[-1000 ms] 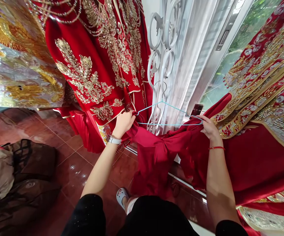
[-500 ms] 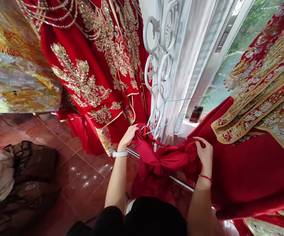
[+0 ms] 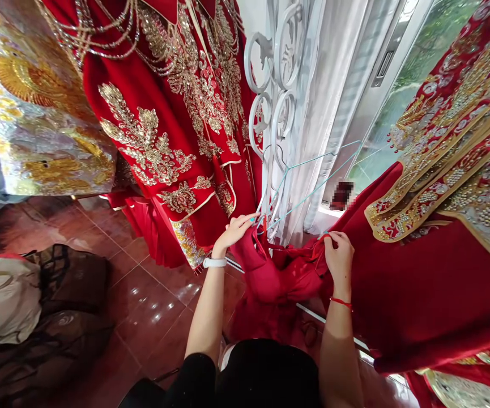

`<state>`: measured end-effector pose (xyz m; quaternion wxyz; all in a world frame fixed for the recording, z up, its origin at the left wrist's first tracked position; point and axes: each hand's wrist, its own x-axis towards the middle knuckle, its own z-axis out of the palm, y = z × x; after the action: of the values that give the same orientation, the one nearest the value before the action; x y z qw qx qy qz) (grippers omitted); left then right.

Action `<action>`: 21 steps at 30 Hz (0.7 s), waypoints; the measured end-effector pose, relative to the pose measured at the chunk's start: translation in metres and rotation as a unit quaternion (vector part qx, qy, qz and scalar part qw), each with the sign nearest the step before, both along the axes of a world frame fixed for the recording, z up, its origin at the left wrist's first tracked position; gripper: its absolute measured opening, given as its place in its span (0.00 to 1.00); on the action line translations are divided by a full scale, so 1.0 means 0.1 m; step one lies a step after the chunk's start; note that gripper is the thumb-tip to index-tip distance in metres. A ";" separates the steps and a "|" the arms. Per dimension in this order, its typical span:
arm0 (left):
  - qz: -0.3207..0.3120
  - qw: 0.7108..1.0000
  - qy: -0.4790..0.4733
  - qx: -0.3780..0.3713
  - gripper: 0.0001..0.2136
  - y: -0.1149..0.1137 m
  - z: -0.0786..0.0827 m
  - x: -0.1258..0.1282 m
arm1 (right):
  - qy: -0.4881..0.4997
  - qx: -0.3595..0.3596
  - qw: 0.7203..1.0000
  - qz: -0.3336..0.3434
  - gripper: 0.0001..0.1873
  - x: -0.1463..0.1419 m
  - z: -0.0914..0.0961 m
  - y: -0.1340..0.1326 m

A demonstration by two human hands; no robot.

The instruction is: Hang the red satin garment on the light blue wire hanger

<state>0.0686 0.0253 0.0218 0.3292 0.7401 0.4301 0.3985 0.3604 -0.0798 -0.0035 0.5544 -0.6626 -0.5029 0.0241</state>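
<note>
A plain red dress point(image 3: 265, 277) hangs between my hands, its bodice bunched and its skirt falling toward the floor. My left hand point(image 3: 235, 232), with a white band on the wrist, is closed on the dress's upper left edge, by the end of a thin teal wire hanger point(image 3: 308, 163). A strap lies over that hanger end. The hanger's other end rises free toward the window. My right hand point(image 3: 339, 258), wearing a red string bracelet, pinches the dress's other top edge; its fingertips are partly hidden by cloth.
White scrolled metalwork point(image 3: 270, 113) stands ahead, beside a white curtain point(image 3: 312, 113). A red jacket with gold embroidery point(image 3: 155, 136) hangs at left, and a beaded red garment point(image 3: 431, 272) at right. Brown bags point(image 3: 72, 289) lie on the tiled floor point(image 3: 151, 306).
The hanger's right end has swung up and away toward the window. My right hand has moved slightly left with the dress edge, and the bodice has opened out near my left hand.
</note>
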 end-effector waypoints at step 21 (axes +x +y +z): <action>0.088 0.980 -0.176 0.002 0.08 -0.07 -0.18 0.27 | 0.121 -0.029 0.992 0.003 0.14 -0.06 0.07 -0.13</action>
<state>0.0954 0.0184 0.0041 0.3621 0.6181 0.4286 0.5506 0.3542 -0.0933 0.0039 0.5917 -0.6688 -0.4336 0.1204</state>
